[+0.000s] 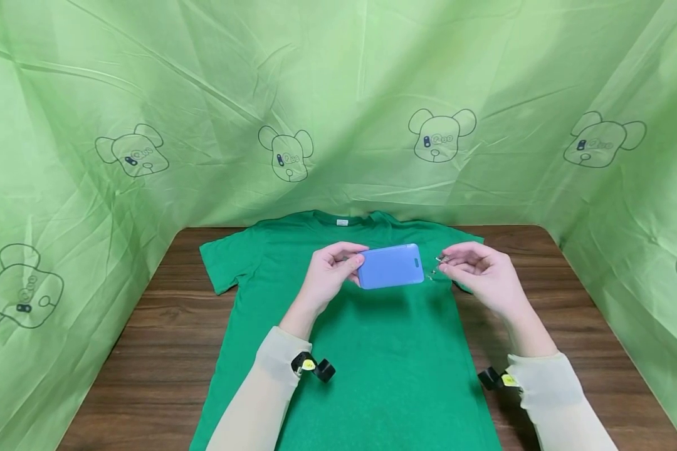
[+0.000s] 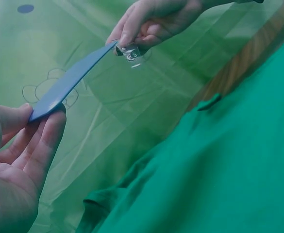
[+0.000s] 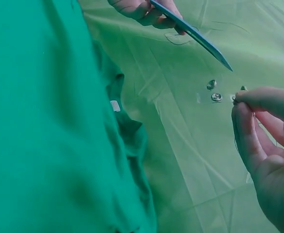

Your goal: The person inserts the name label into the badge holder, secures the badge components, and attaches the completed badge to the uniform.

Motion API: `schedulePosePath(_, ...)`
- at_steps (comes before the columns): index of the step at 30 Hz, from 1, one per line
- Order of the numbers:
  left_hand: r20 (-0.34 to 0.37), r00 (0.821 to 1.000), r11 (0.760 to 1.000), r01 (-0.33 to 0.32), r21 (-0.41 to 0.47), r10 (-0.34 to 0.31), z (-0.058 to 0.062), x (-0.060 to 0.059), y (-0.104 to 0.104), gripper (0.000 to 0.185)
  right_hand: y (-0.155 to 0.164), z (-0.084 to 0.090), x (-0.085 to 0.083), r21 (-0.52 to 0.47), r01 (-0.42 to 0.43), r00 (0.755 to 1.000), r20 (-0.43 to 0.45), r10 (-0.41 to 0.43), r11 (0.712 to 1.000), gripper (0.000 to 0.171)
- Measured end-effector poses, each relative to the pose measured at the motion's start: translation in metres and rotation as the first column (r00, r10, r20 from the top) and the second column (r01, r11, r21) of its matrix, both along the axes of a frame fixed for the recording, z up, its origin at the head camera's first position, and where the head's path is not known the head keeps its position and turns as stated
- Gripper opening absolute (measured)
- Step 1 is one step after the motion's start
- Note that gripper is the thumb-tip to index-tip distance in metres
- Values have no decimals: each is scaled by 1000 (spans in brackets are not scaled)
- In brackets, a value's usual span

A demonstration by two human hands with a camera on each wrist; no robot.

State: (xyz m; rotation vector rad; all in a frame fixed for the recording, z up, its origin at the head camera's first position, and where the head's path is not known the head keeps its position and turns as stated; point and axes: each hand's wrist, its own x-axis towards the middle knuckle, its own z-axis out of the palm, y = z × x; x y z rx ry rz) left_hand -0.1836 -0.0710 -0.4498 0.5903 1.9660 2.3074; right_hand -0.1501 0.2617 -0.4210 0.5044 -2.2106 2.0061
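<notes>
The card is held above the chest of the shirt, clear of the fabric, slightly tilted, with its slot set at its 3 o'clock end. At its 9 o'clock end it is gripped by the left hand, which is closed just to the card's thickness: the thumb is laid on the upper face and the fingers are placed beneath. At 3 o'clock from the card, just beside it but apart, a metal clip is pinched by the right hand between thumb and forefinger, with almost no gap left at the tips. By the clip, a clear strap is seen, and 2 metal snaps are shown outside the fingertips in the right wrist view.

The shirt is spread on the wooden table, its collar pointed to 12 o'clock; at 10 o'clock from the card, a white label is shown. Wrist cameras are worn over pale sleeves, 1 at 7 o'clock and 1 between 4 and 5. At 12 o'clock, the table is backed by green cloth printed with outlined animal heads.
</notes>
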Motion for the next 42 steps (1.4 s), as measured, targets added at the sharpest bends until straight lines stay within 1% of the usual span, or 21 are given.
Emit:
schedulePosePath(3,1,1000,1000,4,2,-4,0,1,1,23,0,1,0,34,31,999,-10,-30,999,22)
schedulePosePath(5,3,1000,1000,7,3,-7,1,1,2,23,0,1,0,32,34,999,-19,-33,999,20)
schedulePosePath(7,4,1000,1000,9,3,-9,1,1,2,24,0,1,-1,-5,26,1000,-16,-27,1000,19)
schedulePosePath(10,2,1000,1000,12,3,-12,1,2,3,24,-3,1,-1,-87,21,1000,-3,-21,996,18)
schedulePosePath(13,0,1000,1000,10,3,-10,1,3,4,25,-8,2,0,-135,44,999,30,-41,990,21)
schedulePosePath(17,-4,1000,1000,5,10,-5,1,3,5,24,-14,3,3,-104,84,994,83,-75,991,26)
schedulePosePath(19,-7,1000,1000,4,13,-4,1,3,6,24,-16,5,5,-82,96,991,100,-88,992,28)
schedulePosePath(21,-13,1000,1000,5,15,-4,0,3,6,24,-18,7,6,-85,96,991,105,-87,992,29)
schedulePosePath(24,-21,1000,1000,6,14,-6,0,2,6,24,-19,8,6,-121,81,993,97,-69,989,27)
schedulePosePath(27,-25,1000,1000,1,13,-1,-1,1,5,23,-19,7,6,-162,48,996,79,-36,986,27)
schedulePosePath(32,-24,1000,1000,-19,12,19,-3,-1,2,22,-16,5,4,-174,-3,999,44,10,985,27)
schedulePosePath(38,-7,999,999,-47,1,47,-4,-4,-2,22,-14,5,4,-172,-16,1000,-26,12,985,24)
schedulePosePath(42,-2,999,999,-52,-3,52,-3,-3,-2,23,-12,6,4,-188,-26,998,-60,15,982,24)
